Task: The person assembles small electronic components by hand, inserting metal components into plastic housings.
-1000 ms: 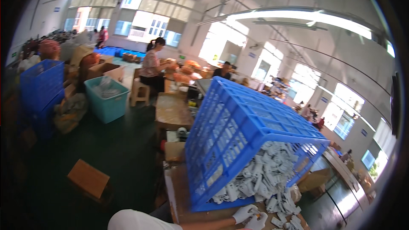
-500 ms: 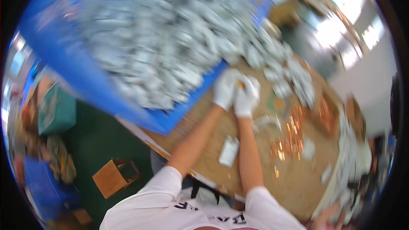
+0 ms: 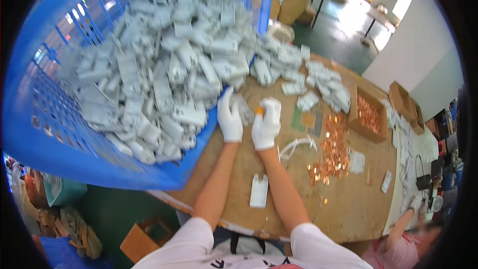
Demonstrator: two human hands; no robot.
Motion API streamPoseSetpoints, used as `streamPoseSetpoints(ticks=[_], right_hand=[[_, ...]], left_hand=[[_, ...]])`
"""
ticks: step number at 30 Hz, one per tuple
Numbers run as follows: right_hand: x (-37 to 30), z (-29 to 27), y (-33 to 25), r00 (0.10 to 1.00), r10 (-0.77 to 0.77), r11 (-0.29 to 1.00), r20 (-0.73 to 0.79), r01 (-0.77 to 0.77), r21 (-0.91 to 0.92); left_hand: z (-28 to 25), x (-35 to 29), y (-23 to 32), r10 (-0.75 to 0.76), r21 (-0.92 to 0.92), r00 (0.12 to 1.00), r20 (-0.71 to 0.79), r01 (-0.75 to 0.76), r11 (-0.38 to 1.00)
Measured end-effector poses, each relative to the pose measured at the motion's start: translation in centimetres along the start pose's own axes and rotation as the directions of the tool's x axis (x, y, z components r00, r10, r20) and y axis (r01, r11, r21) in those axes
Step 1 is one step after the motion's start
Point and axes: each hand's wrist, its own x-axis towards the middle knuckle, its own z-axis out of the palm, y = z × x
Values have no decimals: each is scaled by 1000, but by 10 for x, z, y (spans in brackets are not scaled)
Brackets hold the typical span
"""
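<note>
My left hand point(image 3: 230, 122), in a white glove, is beside the front corner of a blue plastic basket point(image 3: 107, 167). Its fingers stretch forward and apart, and I see nothing held in it. Heaped in the basket are light grey plastic housings point(image 3: 162, 89). My right hand point(image 3: 267, 125), also white-gloved, is just to the right, its fingers curled together; an orange patch point(image 3: 259, 111) shows at its thumb side. What those fingers hold, if anything, is hidden. A translucent whitish piece point(image 3: 242, 108) lies between the hands. One pale housing point(image 3: 258, 192) lies flat between my forearms.
Copper pieces point(image 3: 334, 149) are scattered right of my hands, with more in a cardboard box point(image 3: 368, 114). A curved white strip point(image 3: 298, 144) lies nearby. Loose housings point(image 3: 326, 84) spread along the table's far side. At lower right, a co-worker's gloved hand point(image 3: 417, 202) shows.
My hands were close together around something orange; now they are apart, the left one nearer the basket. The view has shifted, bringing the basket lower and the co-worker further into sight.
</note>
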Motion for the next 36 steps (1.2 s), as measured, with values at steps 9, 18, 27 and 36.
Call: streamPoseSetpoints(ticks=[9, 18, 27, 36], right_hand=[[-19, 8, 8, 823, 557, 824, 112, -564, 43], [-2, 1, 9, 861, 499, 850, -100, -463, 252], [-7, 0, -9, 956, 289, 954, 38, -291, 67], [-6, 8, 7, 967, 256, 964, -2, -255, 81]], left_hand=[[5, -18, -2, 86, 212, 991, -106, -62, 975], [4, -15, 14, -110, 277, 923, 368, 4, 961], [7, -21, 5, -140, 137, 918, 371, 95, 986], [10, -11, 17, -6, -123, 904, 427, 65, 990]])
